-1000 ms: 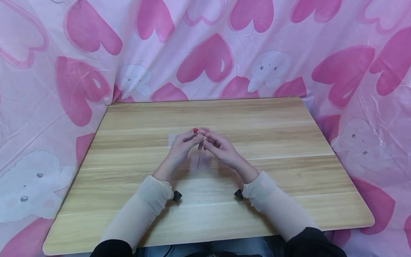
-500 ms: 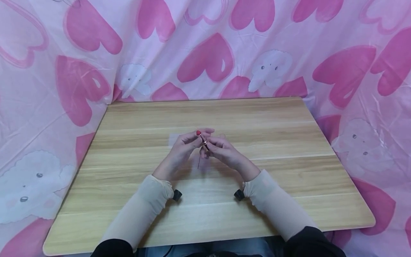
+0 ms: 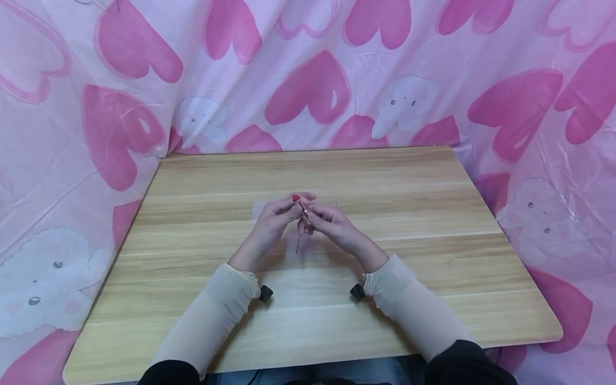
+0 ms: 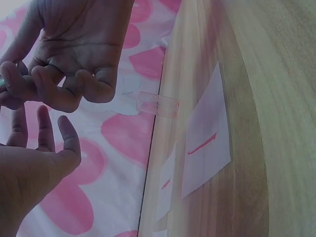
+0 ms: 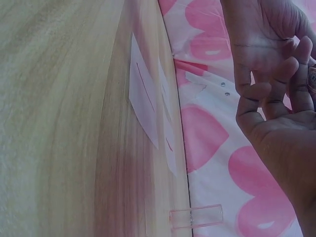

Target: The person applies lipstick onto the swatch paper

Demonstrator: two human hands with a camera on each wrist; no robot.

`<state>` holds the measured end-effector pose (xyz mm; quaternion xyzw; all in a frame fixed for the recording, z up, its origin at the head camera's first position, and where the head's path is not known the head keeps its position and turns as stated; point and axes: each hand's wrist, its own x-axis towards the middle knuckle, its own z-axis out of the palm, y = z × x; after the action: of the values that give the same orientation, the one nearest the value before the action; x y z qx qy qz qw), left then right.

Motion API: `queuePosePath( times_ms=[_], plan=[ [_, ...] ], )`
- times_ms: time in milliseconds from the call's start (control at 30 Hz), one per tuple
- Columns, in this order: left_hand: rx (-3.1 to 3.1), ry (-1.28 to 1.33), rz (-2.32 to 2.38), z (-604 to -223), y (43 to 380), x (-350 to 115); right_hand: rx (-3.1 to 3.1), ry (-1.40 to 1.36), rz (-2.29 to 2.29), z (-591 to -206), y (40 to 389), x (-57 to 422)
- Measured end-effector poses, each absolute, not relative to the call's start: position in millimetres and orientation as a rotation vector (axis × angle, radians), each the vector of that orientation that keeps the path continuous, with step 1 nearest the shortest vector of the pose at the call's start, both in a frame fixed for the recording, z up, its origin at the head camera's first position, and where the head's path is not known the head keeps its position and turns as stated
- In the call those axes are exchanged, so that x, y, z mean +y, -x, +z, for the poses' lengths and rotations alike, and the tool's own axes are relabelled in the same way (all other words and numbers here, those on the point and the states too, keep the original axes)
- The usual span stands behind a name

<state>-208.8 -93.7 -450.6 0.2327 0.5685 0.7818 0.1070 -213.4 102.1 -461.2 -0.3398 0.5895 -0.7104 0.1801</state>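
Observation:
A lipstick with a red tip and shiny gold tube (image 3: 305, 215) is held between both hands above the middle of the table, tilted with its tip to the upper left. My left hand (image 3: 275, 220) pinches it near the upper part, and my right hand (image 3: 337, 225) grips the lower part. Fingers cover much of the tube. In the left wrist view, the left hand (image 4: 81, 44) shows curled fingers close to the right hand (image 4: 34, 173). Below the hands lies a paper sheet (image 4: 210, 140) with a red stroke.
Other marked paper (image 5: 169, 143) lies on the wooden table (image 3: 409, 299). A clear, box-like piece, perhaps a cap (image 5: 197, 216), stands upright on the table behind the hands. A pink heart-patterned curtain (image 3: 308, 69) borders the table's back and sides.
The lipstick was mostly hidden by fingers one second ago. Its gold tube has since come into sight as the right fingers shifted lower. Both forearms have stayed nearly still.

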Motion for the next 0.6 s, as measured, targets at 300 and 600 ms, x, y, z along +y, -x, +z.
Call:
queuePosePath(
  times_ms=[300,600],
  plan=[
    [1.722,-0.660,2.339,-450.4,208.8,-90.6,1.732,0.942,-2.005,-459.6,213.4,100.9],
    [1.820,-0.621,2.426,-453.6,210.8,-85.9,1.933,0.920,-2.081,-462.2,212.5,95.1]
  ],
)
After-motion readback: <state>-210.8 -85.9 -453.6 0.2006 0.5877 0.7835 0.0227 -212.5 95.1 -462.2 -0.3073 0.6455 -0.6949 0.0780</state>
